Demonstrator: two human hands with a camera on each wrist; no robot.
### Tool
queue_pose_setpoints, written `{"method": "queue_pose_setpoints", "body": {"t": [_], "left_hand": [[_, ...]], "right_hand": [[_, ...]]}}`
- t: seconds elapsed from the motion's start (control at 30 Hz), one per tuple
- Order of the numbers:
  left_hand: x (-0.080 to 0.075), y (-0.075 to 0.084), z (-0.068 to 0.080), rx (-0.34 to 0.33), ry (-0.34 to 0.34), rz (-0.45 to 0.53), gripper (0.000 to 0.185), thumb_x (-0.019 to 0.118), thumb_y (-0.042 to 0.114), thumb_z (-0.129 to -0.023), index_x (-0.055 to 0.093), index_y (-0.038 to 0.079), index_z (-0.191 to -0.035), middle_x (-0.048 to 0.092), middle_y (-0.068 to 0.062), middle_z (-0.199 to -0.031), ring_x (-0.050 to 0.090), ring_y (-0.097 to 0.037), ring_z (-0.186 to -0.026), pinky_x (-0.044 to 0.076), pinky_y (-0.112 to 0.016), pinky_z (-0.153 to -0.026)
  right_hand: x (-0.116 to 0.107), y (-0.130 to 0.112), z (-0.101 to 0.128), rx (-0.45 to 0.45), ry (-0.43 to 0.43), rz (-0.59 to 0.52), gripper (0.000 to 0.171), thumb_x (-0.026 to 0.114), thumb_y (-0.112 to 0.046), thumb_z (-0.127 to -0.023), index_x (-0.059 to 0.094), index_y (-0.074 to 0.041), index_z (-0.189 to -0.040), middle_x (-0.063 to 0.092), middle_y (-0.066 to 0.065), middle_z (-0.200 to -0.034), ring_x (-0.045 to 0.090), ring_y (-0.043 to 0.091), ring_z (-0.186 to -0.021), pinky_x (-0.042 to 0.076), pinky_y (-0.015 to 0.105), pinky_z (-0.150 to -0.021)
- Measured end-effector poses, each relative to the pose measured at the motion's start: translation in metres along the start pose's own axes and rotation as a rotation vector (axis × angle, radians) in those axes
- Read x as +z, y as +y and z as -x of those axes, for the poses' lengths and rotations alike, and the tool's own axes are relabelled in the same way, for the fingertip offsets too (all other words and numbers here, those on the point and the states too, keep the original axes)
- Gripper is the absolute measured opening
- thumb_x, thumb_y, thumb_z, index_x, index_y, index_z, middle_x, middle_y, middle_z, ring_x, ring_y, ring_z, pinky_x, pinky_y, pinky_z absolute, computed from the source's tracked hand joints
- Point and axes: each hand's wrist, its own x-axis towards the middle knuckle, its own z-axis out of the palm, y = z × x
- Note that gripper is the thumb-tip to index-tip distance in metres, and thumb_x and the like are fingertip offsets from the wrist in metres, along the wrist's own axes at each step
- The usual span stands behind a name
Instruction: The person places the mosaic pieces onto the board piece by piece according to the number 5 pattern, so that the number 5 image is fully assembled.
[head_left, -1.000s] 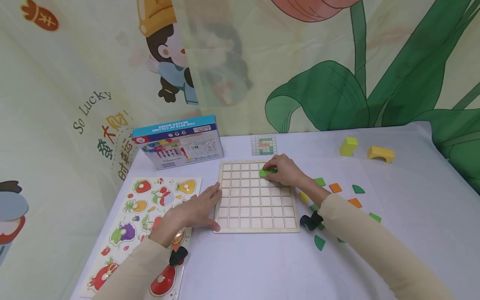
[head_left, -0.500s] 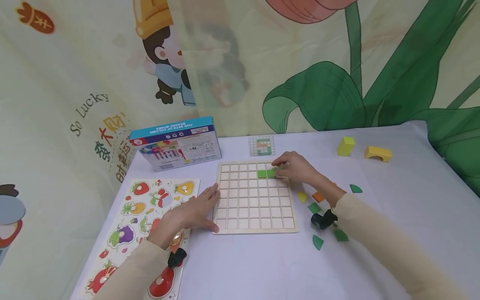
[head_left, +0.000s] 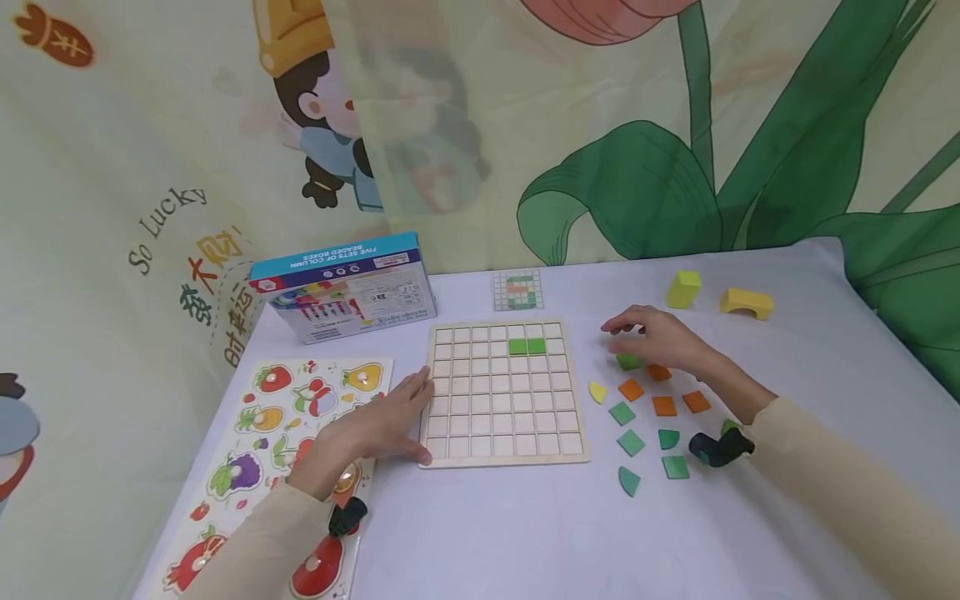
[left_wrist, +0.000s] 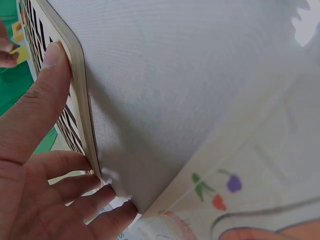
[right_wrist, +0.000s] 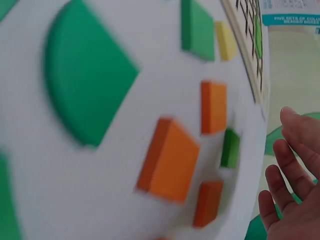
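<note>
A wooden grid board (head_left: pixel 480 404) lies on the white table, with two bright green square tiles (head_left: pixel 527 347) side by side in its upper part. My left hand (head_left: pixel 373 427) touches the board's left edge, fingers straight; in the left wrist view the thumb (left_wrist: pixel 47 85) lies on its rim. Over the loose pieces to the right hovers my right hand (head_left: pixel 660 337), its fingers loosely bent with nothing between them. Below it are a green tile (head_left: pixel 628 362) and an orange tile (head_left: pixel 658 372). A green quarter-circle piece (right_wrist: pixel 90 75) looms large in the right wrist view.
Behind the board lies a small pattern card (head_left: pixel 517 290). A printed box (head_left: pixel 348 292) stands at the back left, a fruit puzzle board (head_left: pixel 247 433) before it. Back right are a yellow-green block (head_left: pixel 683 289) and a yellow arch block (head_left: pixel 747 303).
My right hand has let go of the second green tile, which now lies in the grid, and has moved right over the loose pieces. The left hand stays at the board's edge.
</note>
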Motion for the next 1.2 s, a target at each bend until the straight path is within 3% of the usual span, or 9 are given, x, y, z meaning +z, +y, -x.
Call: {"method": "queue_pose_setpoints", "body": {"t": [0.2, 0.37, 0.63, 1.2], "left_hand": [[0.0, 0.0, 0.0, -0.001, 0.0, 0.006, 0.102, 0.081, 0.033, -0.077, 0.02, 0.003, -0.154, 0.001, -0.012, -0.165, 0.007, -0.032, -0.152, 0.023, -0.05, -0.12], [0.0, 0.0, 0.001, 0.005, 0.006, 0.007, 0.102, 0.08, 0.033, -0.078, 0.02, 0.002, -0.154, 0.002, -0.013, -0.165, 0.007, -0.032, -0.152, 0.022, -0.049, -0.12], [-0.001, 0.0, 0.002, 0.016, 0.004, 0.008, 0.101, 0.08, 0.031, -0.078, 0.02, 0.001, -0.153, 0.002, -0.014, -0.164, 0.008, -0.034, -0.151, 0.022, -0.05, -0.12], [0.001, -0.003, -0.001, 0.007, -0.001, 0.007, 0.102, 0.081, 0.034, -0.077, 0.021, 0.004, -0.154, 0.002, -0.012, -0.165, 0.007, -0.032, -0.152, 0.023, -0.049, -0.12]], "right_hand": [[-0.003, 0.022, 0.012, 0.022, -0.021, 0.007, 0.041, 0.069, -0.025, -0.089, 0.063, -0.007, -0.125, 0.06, 0.015, -0.126, 0.053, 0.029, -0.113, 0.049, 0.047, -0.097], [-0.001, 0.029, 0.017, 0.008, -0.046, 0.019, 0.04, 0.072, -0.02, -0.087, 0.063, -0.006, -0.124, 0.059, 0.016, -0.127, 0.049, 0.032, -0.118, 0.044, 0.053, -0.102], [0.002, 0.029, 0.02, -0.037, -0.034, 0.077, 0.034, 0.073, -0.017, -0.086, 0.068, -0.009, -0.119, 0.062, 0.013, -0.12, 0.046, 0.034, -0.116, 0.043, 0.056, -0.099], [0.003, 0.024, 0.015, -0.001, -0.023, 0.088, 0.032, 0.072, -0.019, -0.087, 0.068, -0.01, -0.117, 0.061, 0.012, -0.118, 0.049, 0.03, -0.111, 0.049, 0.049, -0.095]]}}
